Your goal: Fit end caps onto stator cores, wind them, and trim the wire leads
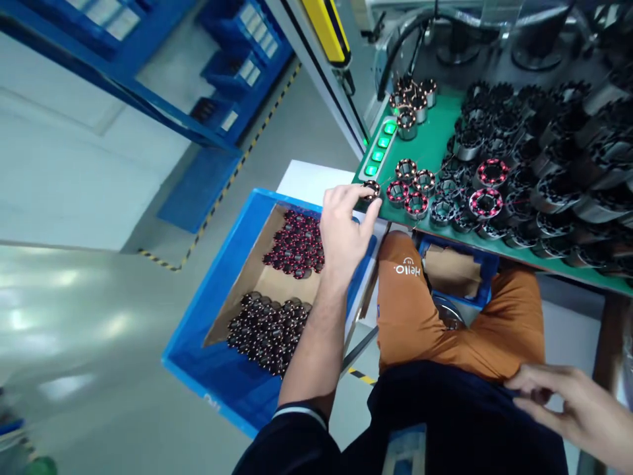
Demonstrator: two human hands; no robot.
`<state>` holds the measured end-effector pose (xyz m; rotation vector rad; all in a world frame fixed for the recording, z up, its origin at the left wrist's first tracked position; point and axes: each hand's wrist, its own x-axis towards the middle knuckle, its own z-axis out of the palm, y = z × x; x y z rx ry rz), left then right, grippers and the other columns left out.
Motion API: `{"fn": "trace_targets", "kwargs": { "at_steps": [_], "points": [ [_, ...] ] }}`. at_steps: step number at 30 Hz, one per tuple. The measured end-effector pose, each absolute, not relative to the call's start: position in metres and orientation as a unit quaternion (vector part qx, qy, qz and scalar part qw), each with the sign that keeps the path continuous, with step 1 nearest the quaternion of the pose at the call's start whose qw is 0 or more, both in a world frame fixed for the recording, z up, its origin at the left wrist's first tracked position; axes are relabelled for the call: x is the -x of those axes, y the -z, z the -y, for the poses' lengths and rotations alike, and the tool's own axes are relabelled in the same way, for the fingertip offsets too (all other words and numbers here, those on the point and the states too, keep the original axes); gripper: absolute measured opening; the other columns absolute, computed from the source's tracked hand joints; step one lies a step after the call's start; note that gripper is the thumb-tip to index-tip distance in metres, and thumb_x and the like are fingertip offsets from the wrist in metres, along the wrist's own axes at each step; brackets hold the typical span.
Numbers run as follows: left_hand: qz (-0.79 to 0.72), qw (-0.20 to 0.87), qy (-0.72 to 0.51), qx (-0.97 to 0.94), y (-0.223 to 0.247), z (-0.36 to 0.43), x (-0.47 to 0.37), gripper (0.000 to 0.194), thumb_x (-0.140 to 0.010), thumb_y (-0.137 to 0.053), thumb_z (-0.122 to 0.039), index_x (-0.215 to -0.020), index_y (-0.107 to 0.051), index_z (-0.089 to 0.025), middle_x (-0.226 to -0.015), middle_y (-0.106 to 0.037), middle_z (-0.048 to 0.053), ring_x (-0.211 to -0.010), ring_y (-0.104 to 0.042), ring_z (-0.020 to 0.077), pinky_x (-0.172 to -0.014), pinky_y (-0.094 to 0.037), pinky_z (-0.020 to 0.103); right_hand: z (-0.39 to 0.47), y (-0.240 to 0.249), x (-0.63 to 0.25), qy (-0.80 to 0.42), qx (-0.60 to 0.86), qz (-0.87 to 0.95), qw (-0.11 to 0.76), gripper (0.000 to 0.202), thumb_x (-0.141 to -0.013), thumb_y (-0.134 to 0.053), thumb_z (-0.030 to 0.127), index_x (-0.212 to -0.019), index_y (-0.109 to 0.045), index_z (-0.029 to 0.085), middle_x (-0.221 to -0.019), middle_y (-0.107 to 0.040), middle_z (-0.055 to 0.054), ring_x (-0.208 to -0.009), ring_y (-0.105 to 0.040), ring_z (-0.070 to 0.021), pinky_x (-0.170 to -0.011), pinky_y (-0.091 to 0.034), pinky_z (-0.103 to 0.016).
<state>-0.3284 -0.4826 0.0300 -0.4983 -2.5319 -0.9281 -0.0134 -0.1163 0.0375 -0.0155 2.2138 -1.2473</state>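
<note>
left hand (343, 224): thumb and fingertips narrowed around one small wire-wound ring (370, 190) at the near left corner of the green mat (438, 142); whether the ring touches the mat cannot be told. a loose pinch could let it slip over the edge. just to its right stand small pink-dotted rings (416, 205); a sideways brush of the fingers could tip them or snag their fine wire ends. beyond lie lit green buttons (378, 156), near enough for a straying knuckle to press. farther right, crowded dark rings (558, 191) could topple if bumped. below the forearm, the blue bin (208, 386) holds two groups of rings, which a dropped piece or low sleeve might disturb. right hand (564, 396): loosely curled by the lap, thumb apart, nothing visible within.
</note>
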Motion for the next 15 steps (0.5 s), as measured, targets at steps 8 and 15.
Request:
{"fn": "trace_targets", "kwargs": {
  "at_steps": [8, 15],
  "points": [
    [0.922, 0.112, 0.303, 0.211, -0.072, 0.452, 0.401, 0.028, -0.108, -0.072, -0.034, -0.134, -0.079, -0.03, -0.132, -0.082, 0.007, -0.117, -0.077, 0.0283, -0.115, -0.061, 0.047, 0.128, -0.034, 0.003, 0.451, -0.021, -0.816, 0.361, 0.027, -0.113, -0.071, 0.051, -0.123, -0.088, 0.033, -0.111, -0.088, -0.004, -0.102, -0.086, -0.0223, -0.092, -0.069, -0.03],
    [0.957, -0.015, 0.174, 0.23, -0.083, 0.403, 0.483, 0.029, -0.101, -0.081, -0.032, -0.128, -0.084, -0.022, -0.151, -0.073, 0.016, -0.136, -0.072, 0.0387, -0.125, -0.058, 0.064, 0.154, -0.042, 0.015, 0.461, 0.026, -0.818, 0.343, 0.019, -0.106, -0.073, 0.033, -0.119, -0.086, 0.03, -0.108, -0.086, -0.003, -0.1, -0.085, -0.0218, -0.092, -0.066, -0.032]
  ]
}}
